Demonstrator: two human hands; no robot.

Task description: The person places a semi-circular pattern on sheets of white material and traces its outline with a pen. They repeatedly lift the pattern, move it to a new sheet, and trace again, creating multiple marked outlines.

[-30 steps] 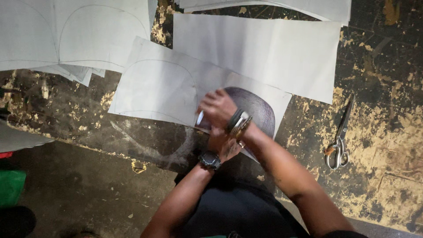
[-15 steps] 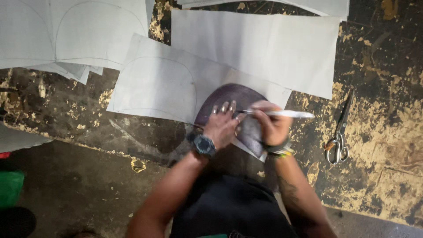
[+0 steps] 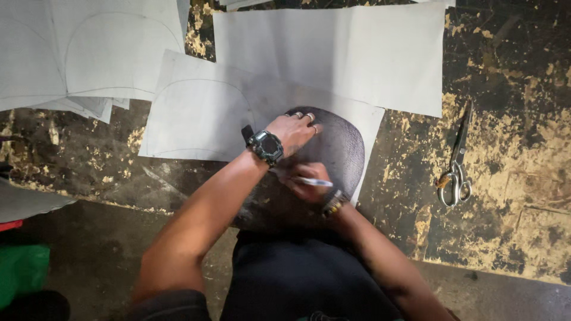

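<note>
A person's two hands work on a dark rounded template lying on a pale sheet, seen from above.

The left hand (image 3: 295,129) presses flat on the dark template (image 3: 342,145), fingers together and stretched out, rings showing on them, a black wristwatch (image 3: 265,146) on the wrist. The right hand (image 3: 306,183), just below it, has its fingers curled and clamped on a white pen (image 3: 311,182) that lies across the near edge of the template. The template rests on a pale sheet (image 3: 202,113) marked with a curved outline, at the near edge of a worn black and yellowish work surface (image 3: 511,89). More pale sheets (image 3: 357,53) lie beyond and to the left. Scissors (image 3: 455,169) lie well apart to the right.
</note>
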